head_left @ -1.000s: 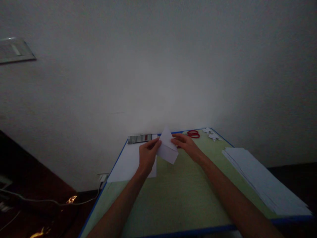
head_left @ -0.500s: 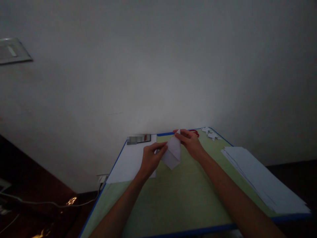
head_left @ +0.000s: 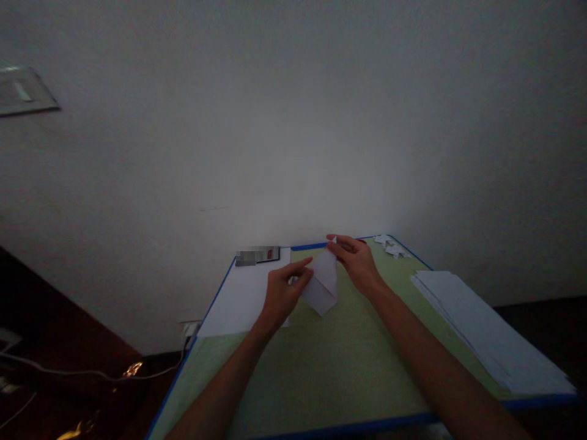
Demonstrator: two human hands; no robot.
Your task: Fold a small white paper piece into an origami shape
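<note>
Between my hands is a folded piece of white paper (head_left: 323, 285), with a crease running across its lower half. My left hand (head_left: 285, 289) pinches its left edge between thumb and fingers. At the pointed top corner, my right hand (head_left: 356, 259) has thumb and fingertips closed on the paper. The folded paper is held tilted above the green tabletop (head_left: 330, 373). Part of its left side is hidden behind my left fingers.
A white sheet (head_left: 238, 299) lies at the left, with a phone (head_left: 268, 254) at its far end. Small folded paper pieces (head_left: 389, 245) sit at the back right. A stack of paper (head_left: 486, 330) runs along the right edge. A wall (head_left: 293, 122) stands behind the table.
Both hands and the folded paper have shifted slightly to the right. The red-handled item behind my right hand is now mostly covered. Both hands keep hold of the paper.
</note>
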